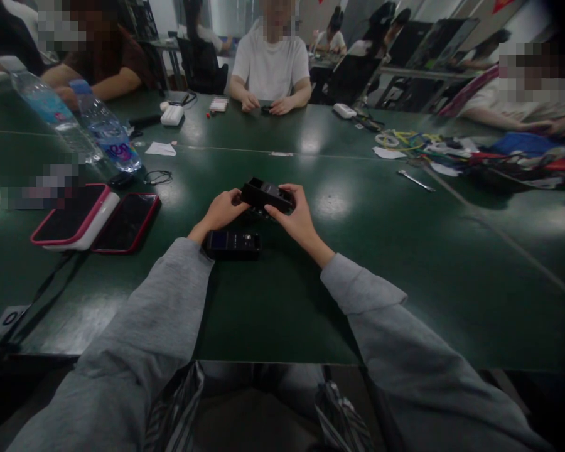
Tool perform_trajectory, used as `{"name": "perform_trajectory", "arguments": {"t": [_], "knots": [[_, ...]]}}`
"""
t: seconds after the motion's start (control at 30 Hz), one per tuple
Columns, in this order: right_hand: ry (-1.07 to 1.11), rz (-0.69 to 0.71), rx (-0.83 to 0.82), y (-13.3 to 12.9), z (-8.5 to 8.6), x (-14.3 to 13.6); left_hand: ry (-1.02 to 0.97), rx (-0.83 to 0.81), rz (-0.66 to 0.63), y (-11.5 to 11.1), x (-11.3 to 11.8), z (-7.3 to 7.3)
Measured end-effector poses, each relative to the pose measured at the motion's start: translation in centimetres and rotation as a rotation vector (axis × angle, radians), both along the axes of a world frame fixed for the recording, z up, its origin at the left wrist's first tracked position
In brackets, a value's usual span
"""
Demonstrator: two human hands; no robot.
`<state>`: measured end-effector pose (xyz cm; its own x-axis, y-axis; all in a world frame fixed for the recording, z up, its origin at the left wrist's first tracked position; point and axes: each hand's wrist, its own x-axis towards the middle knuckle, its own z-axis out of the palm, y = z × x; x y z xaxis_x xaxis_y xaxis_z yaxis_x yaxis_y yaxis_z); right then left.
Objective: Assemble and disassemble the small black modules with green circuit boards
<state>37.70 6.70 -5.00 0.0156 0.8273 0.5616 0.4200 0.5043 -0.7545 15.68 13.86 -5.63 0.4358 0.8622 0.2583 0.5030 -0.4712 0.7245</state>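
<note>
Long, loose grey sleeves [155,314] creasing softly toward the cuffs [365,285], dark-and-light striped cloth [174,408] hanging down either side, dim greyish trousers [294,380] showing between

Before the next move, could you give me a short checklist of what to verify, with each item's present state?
1. Left hand on the black case: ok, gripping its left end.
2. Right hand on it too: ok, at the right end.
3. Black device resting on the table: ok, nearer the person than the case.
4. Gap between that device and the left sleeve: cannot tell.
5. Red-edged phone apart from both hands: ok.
6. Wrench apart from both hands: ok.
</note>
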Motion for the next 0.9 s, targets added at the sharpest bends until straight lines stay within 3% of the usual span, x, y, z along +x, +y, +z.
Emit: {"name": "perform_trajectory", "arguments": {"t": [0.37,0.47,0.6,0.77,0.9], "knots": [[-0.069,-0.037,0.038,0.0,-0.5,0.6,0.222,-0.020,0.039,0.2,0.1,0.7],[-0.077,-0.057,0.029,0.0,-0.5,0.6,0.146,-0.094,-0.015,0.6,-0.2,0.5],[-0.108,-0.089,0.048,0.0,-0.5,0.8,-0.013,-0.122,0.030,0.9,-0.4,0.0],[-0.343,0.024,0.061,0.2,-1.0,0.9,-0.043,-0.139,0.106,0.6,-0.2,-0.5],[-0.444,0.085,0.046,0.5,-1.6,0.9,-0.104,-0.071,0.086,0.4,-0.2,-0.7]]}}
